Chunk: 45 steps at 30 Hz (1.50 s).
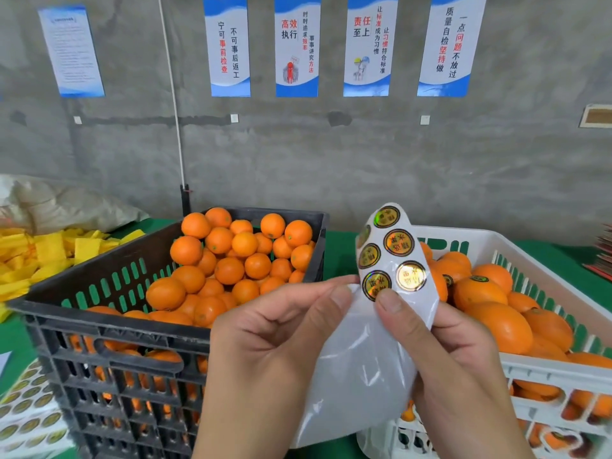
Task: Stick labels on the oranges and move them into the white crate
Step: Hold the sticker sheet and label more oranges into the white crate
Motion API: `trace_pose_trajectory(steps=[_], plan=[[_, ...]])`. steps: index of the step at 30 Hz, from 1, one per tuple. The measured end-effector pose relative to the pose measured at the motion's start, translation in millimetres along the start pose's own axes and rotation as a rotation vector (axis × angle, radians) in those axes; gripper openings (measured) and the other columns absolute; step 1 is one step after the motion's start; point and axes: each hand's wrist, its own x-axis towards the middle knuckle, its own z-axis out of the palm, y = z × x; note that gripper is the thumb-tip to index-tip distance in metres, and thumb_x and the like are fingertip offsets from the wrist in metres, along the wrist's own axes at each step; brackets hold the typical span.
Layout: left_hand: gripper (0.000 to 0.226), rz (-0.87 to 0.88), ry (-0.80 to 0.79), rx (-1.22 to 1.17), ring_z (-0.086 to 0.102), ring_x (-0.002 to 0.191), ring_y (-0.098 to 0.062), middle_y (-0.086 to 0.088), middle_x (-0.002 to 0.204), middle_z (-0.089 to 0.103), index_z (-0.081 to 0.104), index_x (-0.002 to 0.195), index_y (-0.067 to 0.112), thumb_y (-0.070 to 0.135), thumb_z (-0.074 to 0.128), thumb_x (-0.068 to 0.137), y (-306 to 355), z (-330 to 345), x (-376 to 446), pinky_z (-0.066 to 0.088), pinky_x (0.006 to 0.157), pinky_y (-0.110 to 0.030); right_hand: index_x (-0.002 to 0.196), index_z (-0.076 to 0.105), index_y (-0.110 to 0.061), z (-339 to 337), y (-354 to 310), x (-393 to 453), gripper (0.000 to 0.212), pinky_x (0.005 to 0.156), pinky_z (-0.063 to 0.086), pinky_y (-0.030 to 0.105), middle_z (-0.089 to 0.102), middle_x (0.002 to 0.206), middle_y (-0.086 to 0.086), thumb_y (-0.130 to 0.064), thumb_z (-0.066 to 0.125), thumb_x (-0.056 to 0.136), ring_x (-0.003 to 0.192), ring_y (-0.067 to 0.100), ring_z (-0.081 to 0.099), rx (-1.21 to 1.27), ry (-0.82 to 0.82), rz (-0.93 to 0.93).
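Right now my right hand [453, 352] pinches the label sheet [381, 326], thumb pressed at the lower edge of one gold label [376, 285], while my left hand [275, 339] pinches the sheet's left edge, fingers curled round the backing. Both hands hold it up between the two crates. The lower part of the sheet is bare backing; only a few labels are left near its top, so I judge this sheet is nearly spent. No label has come off in this moment, as far as I can see.

Just behind my right hand sits the white crate [543, 369], partly filled with oranges [496, 323], some of them showing a round sticker. To my left the black crate [109, 342] is heaped with unlabelled oranges [228, 270], so most of the job is left. More label sheets [29, 415] lie on the green desk [13, 339] at the lower left, and yellow pieces [39, 256] are piled beyond.
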Motion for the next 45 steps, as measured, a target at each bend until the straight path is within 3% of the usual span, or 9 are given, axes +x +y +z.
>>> trace_pose_trajectory(steps=[7, 11, 16, 20, 23, 26, 31, 38, 45], plan=[[0.034, 0.078, -0.192, 0.055, 0.06, 0.134, -0.019, 0.005, 0.139, 0.067, 0.079, 0.081, 0.013, 0.047, 0.083, 0.078, 8, -40, 13, 0.041, 0.108, -0.054, 0.082, 0.084, -0.018, -12, -1, -2, 0.038, 0.057, 0.059, 0.026, 0.079, 0.087, 0.013, -0.034, 0.081, 0.048, 0.075, 0.026, 0.078, 0.02, 0.022, 0.135], [0.049, -0.01, -0.239, 0.194, 0.07, 0.089, -0.021, -0.006, 0.092, 0.077, 0.082, 0.079, 0.016, 0.064, 0.086, 0.068, 13, -57, 13, 0.052, 0.078, -0.032, 0.094, 0.083, -0.02, -9, -2, 1, 0.044, 0.074, 0.062, 0.035, 0.079, 0.097, 0.013, -0.035, 0.086, 0.053, 0.09, 0.032, 0.077, -0.091, -0.043, 0.149], [0.023, 0.167, 0.115, 0.411, 0.057, 0.056, 0.002, 0.007, 0.064, 0.071, 0.083, 0.075, 0.029, 0.052, 0.084, 0.076, 11, -61, 21, 0.042, 0.054, -0.006, 0.097, 0.081, -0.023, -5, 3, 5, 0.034, 0.065, 0.06, 0.023, 0.08, 0.094, 0.01, -0.027, 0.087, 0.064, 0.084, 0.024, 0.078, -0.137, 0.027, 0.091], [0.016, 0.29, 0.405, 0.472, 0.054, 0.053, -0.003, 0.005, 0.068, 0.068, 0.08, 0.082, 0.036, 0.05, 0.074, 0.087, 4, -78, 30, 0.042, 0.042, -0.017, 0.101, 0.08, -0.03, 10, 15, 22, 0.026, 0.082, 0.056, 0.015, 0.079, 0.103, -0.008, -0.037, 0.075, 0.076, 0.099, 0.009, 0.074, -0.326, 0.008, -0.026], [0.014, 0.337, 0.532, 0.514, 0.055, 0.056, -0.005, 0.008, 0.072, 0.068, 0.077, 0.082, 0.042, 0.046, 0.071, 0.094, 0, -95, 37, 0.046, 0.047, -0.023, 0.114, 0.074, -0.027, 30, 31, 54, 0.025, 0.09, 0.054, 0.016, 0.076, 0.109, -0.017, -0.011, 0.062, 0.101, 0.106, 0.002, 0.07, -0.587, -0.13, -0.12], [0.016, 0.363, 0.652, 0.588, 0.064, 0.074, 0.0, 0.017, 0.078, 0.069, 0.076, 0.085, 0.043, 0.039, 0.068, 0.097, -3, -107, 43, 0.042, 0.06, -0.008, 0.122, 0.07, -0.027, 54, 54, 95, 0.045, 0.091, 0.052, 0.015, 0.074, 0.112, -0.018, 0.005, 0.046, 0.102, 0.106, -0.002, 0.067, -0.807, -0.239, -0.108], [0.024, 0.334, 0.768, 0.738, 0.06, 0.084, 0.008, 0.024, 0.085, 0.063, 0.08, 0.106, 0.024, 0.035, 0.06, 0.103, -9, -132, 52, 0.039, 0.071, -0.002, 0.136, 0.062, -0.014, 76, 96, 163, 0.042, 0.082, 0.054, 0.028, 0.073, 0.114, 0.002, 0.0, 0.057, 0.097, 0.095, 0.016, 0.066, -1.143, -0.36, 0.059], [0.048, 0.283, 0.738, 0.718, 0.061, 0.12, -0.019, 0.004, 0.13, 0.067, 0.065, 0.14, 0.02, 0.047, 0.041, 0.108, -12, -149, 57, 0.047, 0.091, -0.036, 0.156, 0.037, -0.026, 82, 144, 217, 0.074, 0.108, 0.046, 0.043, 0.046, 0.153, 0.01, -0.025, 0.074, 0.092, 0.138, 0.031, 0.047, -1.64, -0.789, 0.309], [0.056, 0.291, 0.679, 0.735, 0.06, 0.122, -0.029, 0.01, 0.121, 0.062, 0.059, 0.146, 0.017, 0.046, 0.039, 0.102, -11, -150, 60, 0.048, 0.103, -0.057, 0.161, 0.026, -0.025, 88, 164, 256, 0.08, 0.113, 0.042, 0.043, 0.032, 0.162, 0.01, -0.027, 0.072, 0.095, 0.145, 0.032, 0.037, -1.817, -0.899, 0.259]])
